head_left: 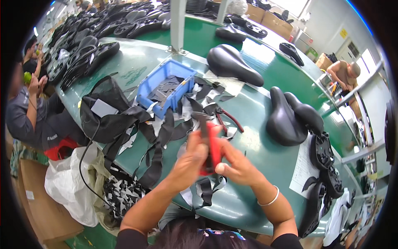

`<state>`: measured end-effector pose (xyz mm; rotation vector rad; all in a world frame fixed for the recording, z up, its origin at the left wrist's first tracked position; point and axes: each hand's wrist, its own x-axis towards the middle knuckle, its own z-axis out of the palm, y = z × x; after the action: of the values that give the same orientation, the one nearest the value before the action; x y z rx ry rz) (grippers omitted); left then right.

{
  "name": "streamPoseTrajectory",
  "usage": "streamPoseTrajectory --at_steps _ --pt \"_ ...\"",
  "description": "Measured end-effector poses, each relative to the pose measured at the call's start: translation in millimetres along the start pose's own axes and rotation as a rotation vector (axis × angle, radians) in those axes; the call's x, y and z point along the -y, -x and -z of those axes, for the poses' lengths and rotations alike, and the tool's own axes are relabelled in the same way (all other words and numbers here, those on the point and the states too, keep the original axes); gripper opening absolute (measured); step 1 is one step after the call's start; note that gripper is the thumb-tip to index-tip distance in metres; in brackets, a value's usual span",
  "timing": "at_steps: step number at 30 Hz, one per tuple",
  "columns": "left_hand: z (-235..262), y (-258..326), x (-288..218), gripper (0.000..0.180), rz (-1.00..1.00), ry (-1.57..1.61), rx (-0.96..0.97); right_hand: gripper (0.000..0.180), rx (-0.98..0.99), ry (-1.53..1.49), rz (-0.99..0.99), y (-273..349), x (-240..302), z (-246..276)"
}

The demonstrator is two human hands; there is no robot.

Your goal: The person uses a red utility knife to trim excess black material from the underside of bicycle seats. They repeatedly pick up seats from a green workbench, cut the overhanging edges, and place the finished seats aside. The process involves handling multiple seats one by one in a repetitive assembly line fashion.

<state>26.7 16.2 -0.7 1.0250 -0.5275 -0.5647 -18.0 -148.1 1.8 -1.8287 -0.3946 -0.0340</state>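
My left hand (188, 159) and my right hand (236, 164) meet over the front of the green table (257, 108). Between them they grip a red tool (213, 149) together with a dark strip (203, 124) that sticks up from the left hand. Motion blur hides how the strip sits in the tool. Black strap pieces (159, 145) lie scattered on the table just beyond and to the left of my hands. A strap loop (205, 191) lies under my wrists. A pair of red-handled pliers (228, 118) rests just past my hands.
A blue bin (163, 85) with dark cut pieces stands further back. Black bicycle saddles (234, 62) (288, 118) lie on the table, with saddle bases (321, 151) at the right and many more at the back left. A seated person (29, 112) is at left, another person (344, 72) at far right.
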Motion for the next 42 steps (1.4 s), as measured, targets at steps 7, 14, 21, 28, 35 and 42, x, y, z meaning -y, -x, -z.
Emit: streamPoseTrajectory --at_steps 7,14,21,28,35,42 --pt "-7.3 -175.8 30.1 0.039 -0.582 -1.080 -0.059 0.031 -0.721 -0.420 -0.354 76.5 -15.9 48.5" --pt "-8.4 -332.4 125.5 0.070 -0.675 -1.959 -0.149 0.020 -0.625 -0.232 -0.482 115.5 -40.8 31.4" --pt "-8.8 -385.4 93.0 0.071 -0.178 -2.015 0.108 0.029 -0.625 -0.202 -0.555 118.6 -37.4 35.8" --pt "6.6 -294.4 14.3 0.065 -0.710 -0.757 -0.180 0.029 -0.735 -0.330 -0.394 123.8 -48.2 33.7" --pt "31.5 -100.1 5.6 0.020 -0.200 0.363 -0.184 0.041 -0.921 -0.396 -0.169 114.4 -17.6 35.4" --pt "5.0 0.4 25.5 0.040 0.325 -0.004 -0.234 0.034 -0.717 0.014 -0.459 145.9 -3.3 3.7"
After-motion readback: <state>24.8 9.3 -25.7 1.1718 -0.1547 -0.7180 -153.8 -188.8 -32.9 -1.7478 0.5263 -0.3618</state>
